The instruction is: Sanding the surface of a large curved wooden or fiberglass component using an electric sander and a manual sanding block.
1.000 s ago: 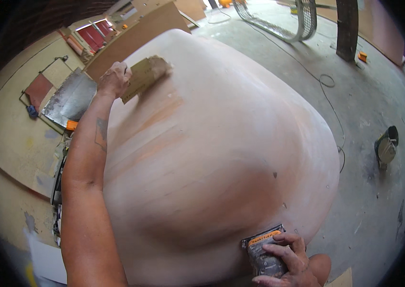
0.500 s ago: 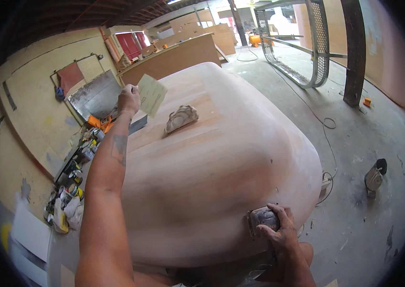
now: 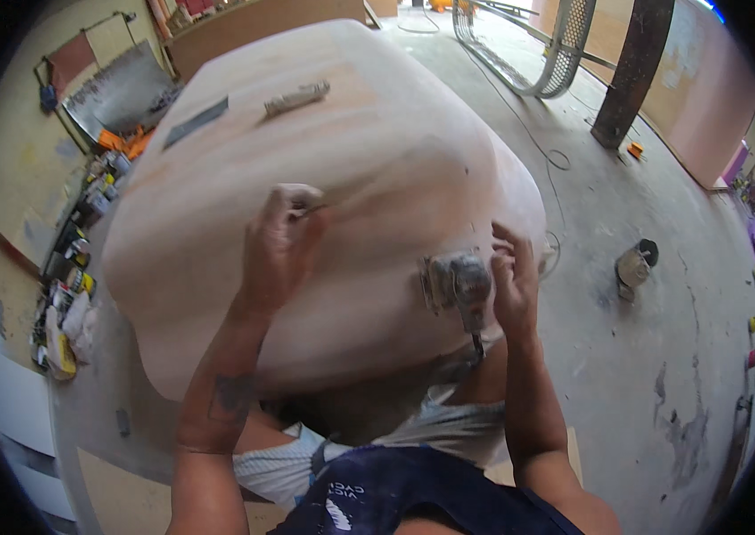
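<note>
From the head camera, the left hand [image 3: 281,236] pinches a small thin tool on the large rounded pale mould [image 3: 369,134]; the right hand [image 3: 513,281] rests loosely beside one dusty power sander [image 3: 456,283]. That sander could slide off the curved surface. Further up lie one sanding block [image 3: 297,96] and one dark sheet [image 3: 196,121].

Left hand [image 3: 281,239] fisted on pale rounded form [image 3: 377,134]; right hand [image 3: 513,278] touching dusty sander [image 3: 454,281]

Soft even daylight, strong fisheye bending, perhaps slightly blurred edges.
</note>
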`<state>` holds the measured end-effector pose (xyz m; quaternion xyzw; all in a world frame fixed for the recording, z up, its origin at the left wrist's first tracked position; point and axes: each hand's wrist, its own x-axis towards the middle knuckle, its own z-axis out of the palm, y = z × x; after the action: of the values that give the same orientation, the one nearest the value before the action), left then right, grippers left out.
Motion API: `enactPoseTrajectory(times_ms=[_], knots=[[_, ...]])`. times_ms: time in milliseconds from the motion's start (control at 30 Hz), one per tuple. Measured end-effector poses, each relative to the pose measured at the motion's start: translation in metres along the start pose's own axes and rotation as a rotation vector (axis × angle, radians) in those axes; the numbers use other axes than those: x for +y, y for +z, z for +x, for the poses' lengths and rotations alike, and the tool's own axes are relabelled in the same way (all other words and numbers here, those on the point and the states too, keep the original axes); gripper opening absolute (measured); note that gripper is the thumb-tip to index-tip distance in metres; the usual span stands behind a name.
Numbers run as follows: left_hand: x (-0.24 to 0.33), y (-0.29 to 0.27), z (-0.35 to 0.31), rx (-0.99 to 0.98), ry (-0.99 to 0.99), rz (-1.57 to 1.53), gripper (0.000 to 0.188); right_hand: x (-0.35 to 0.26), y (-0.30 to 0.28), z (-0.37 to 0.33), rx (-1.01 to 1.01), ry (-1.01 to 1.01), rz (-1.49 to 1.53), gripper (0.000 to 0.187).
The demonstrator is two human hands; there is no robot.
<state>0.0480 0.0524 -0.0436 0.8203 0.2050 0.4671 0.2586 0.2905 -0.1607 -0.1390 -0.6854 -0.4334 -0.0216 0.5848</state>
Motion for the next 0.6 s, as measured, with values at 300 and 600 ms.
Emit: enactPoseTrajectory(times_ms=[300, 600], knots=[[0.048, 0.064, -0.019, -0.162, 0.678, 0.115, 0.023, -0.069, -0.034, 0.010, -0.313, 0.616, 1.074, 0.056], [0.034, 0.171, -0.093, -0.298, -0.091, 0.111, 0.104, -0.044, -0.069, -0.034, 0.174, 0.512, 0.897, 0.060]])
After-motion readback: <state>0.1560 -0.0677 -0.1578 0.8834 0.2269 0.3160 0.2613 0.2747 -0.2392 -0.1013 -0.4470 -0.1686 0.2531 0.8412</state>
